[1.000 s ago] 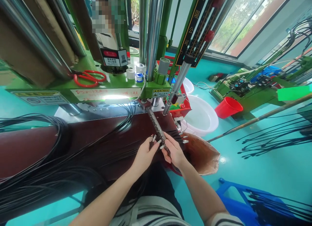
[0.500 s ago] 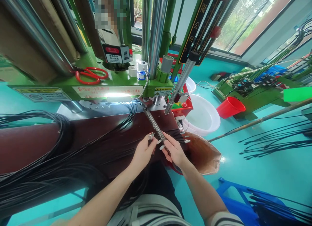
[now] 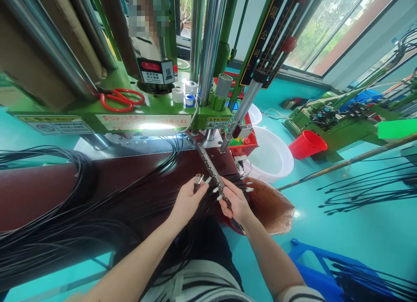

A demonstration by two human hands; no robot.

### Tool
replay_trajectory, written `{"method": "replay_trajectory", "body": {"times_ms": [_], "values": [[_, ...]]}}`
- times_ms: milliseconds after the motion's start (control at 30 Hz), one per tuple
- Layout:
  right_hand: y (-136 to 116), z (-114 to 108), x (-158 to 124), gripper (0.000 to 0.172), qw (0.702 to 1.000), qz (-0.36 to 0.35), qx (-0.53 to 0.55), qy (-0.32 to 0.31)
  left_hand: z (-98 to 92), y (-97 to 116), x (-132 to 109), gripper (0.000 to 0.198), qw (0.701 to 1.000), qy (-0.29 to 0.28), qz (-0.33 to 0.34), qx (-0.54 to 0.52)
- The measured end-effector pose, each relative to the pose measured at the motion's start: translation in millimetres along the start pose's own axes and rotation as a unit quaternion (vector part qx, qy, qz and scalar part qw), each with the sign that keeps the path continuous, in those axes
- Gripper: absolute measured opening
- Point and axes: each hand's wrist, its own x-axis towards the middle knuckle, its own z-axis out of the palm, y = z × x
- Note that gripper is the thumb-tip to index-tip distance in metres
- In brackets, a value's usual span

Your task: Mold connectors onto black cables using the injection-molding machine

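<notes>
My left hand (image 3: 189, 198) is closed around several black cables whose metal connector ends (image 3: 199, 180) stick up past the fingers. The cables hang down toward my lap. My right hand (image 3: 236, 201) grips the near end of a long, narrow metal bar (image 3: 211, 169) with slots along it. The bar slants away from me, its far end by the base of the green press. Near my right fingers, small metal connectors (image 3: 219, 197) stick out at the side of the bar. The left fingertips are just left of the bar, apart from it.
Red-handled scissors (image 3: 122, 100) and tape rolls (image 3: 189, 100) lie on the green press (image 3: 156, 106). Black cables (image 3: 81, 193) spread over the brown table (image 3: 114, 176). A brown paper bag (image 3: 276, 206), white tub (image 3: 273, 152) and blue stool (image 3: 312, 258) stand to the right.
My left hand has drawn slightly left, away from the bar, with the cables still in it. The bar and my right hand have shifted slightly to the right.
</notes>
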Motion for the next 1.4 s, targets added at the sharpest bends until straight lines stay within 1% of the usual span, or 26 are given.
{"method": "replay_trajectory", "body": {"times_ms": [100,133,200,400,533,567,633,700,767,833,900,967,1033,1133,1267,1400], "values": [[0,-1,0,0.049,1.000,0.002,-0.002,-0.007,-1.7,1,2,0.020,0.994,-0.027,0.059,0.087],[0,-2,0,0.049,1.000,0.003,-0.004,-0.009,-2.4,2,2,0.021,0.992,-0.032,0.071,0.103],[-1,-3,0,0.050,1.000,0.006,-0.010,-0.013,-3.5,3,3,0.022,0.989,-0.042,0.073,0.118],[-4,-4,2,0.053,0.998,0.007,-0.045,-0.038,-7.3,5,4,0.023,0.993,-0.084,-0.006,0.078],[-4,1,1,0.057,0.994,-0.014,-0.102,-0.037,-9.4,3,4,0.026,0.993,-0.093,-0.046,0.054],[-4,3,1,0.057,0.992,-0.021,-0.117,-0.031,-9.7,3,4,0.026,0.993,-0.091,-0.047,0.053],[-4,5,0,0.056,0.991,-0.026,-0.127,-0.017,-10.3,2,4,0.026,0.995,-0.080,-0.027,0.053],[-3,5,0,0.054,0.994,-0.020,-0.110,-0.008,-11.6,3,5,0.026,0.999,-0.038,0.010,0.038],[-2,2,0,0.052,0.996,-0.008,-0.085,-0.007,-13.6,5,5,0.026,0.999,0.017,0.039,-0.009],[-1,-1,1,0.052,0.998,0.001,-0.065,-0.013,-15.5,8,6,0.027,0.997,0.045,0.041,-0.056],[0,-4,2,0.051,0.998,0.005,-0.054,-0.017,-16.4,9,6,0.028,0.997,0.031,0.035,-0.059],[0,-5,2,0.050,0.998,0.007,-0.049,-0.025,-16.1,7,6,0.027,0.999,0.009,0.044,-0.008],[-1,-5,2,0.049,0.998,0.008,-0.053,-0.037,-15.4,4,7,0.023,0.995,-0.004,0.072,0.064],[-3,-5,2,0.049,0.997,0.008,-0.061,-0.053,-15.4,0,9,0.020,0.986,0.001,0.104,0.129],[-8,-4,2,0.049,0.995,0.021,-0.078,-0.058,-17.0,-3,10,0.021,0.988,0.022,0.087,0.124],[-11,-4,2,0.050,0.993,0.032,-0.096,-0.056,-18.0,-4,10,0.023,0.991,0.030,0.072,0.112]]}}
